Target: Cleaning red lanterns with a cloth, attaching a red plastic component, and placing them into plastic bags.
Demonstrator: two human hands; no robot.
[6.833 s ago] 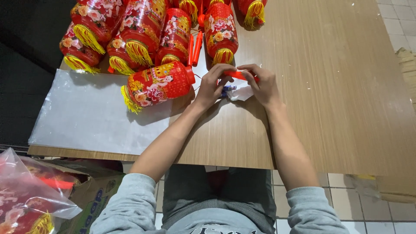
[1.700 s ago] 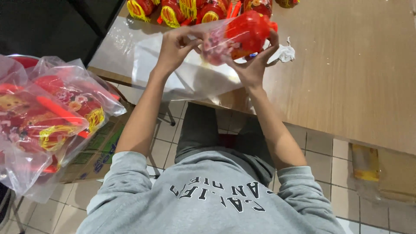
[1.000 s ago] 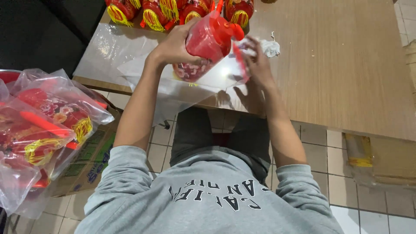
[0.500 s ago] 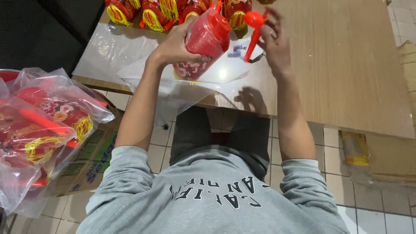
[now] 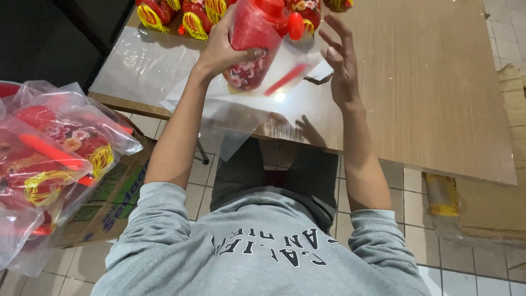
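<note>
My left hand (image 5: 219, 52) grips a red lantern (image 5: 253, 34) with flower print and holds it upright above the table's near edge. A clear plastic bag (image 5: 246, 112) hangs around and below the lantern. A thin red stick (image 5: 285, 80) shows as a blur inside the bag, under the lantern. My right hand (image 5: 341, 60) is just to the right of the lantern, fingers spread, holding nothing. A round red knob (image 5: 296, 25) sits between the lantern's top and that hand.
More red lanterns with yellow tassels (image 5: 192, 13) line the back of the wooden table (image 5: 438, 98), behind a stack of clear bags (image 5: 142, 60). At my left, bagged lanterns (image 5: 49, 159) fill a cardboard box (image 5: 115, 203). Flat cardboard (image 5: 493, 208) lies on the tiled floor at right.
My right hand has let go of the red stick and opened; the stick has dropped down into the bag. The left hand keeps the lantern raised.
</note>
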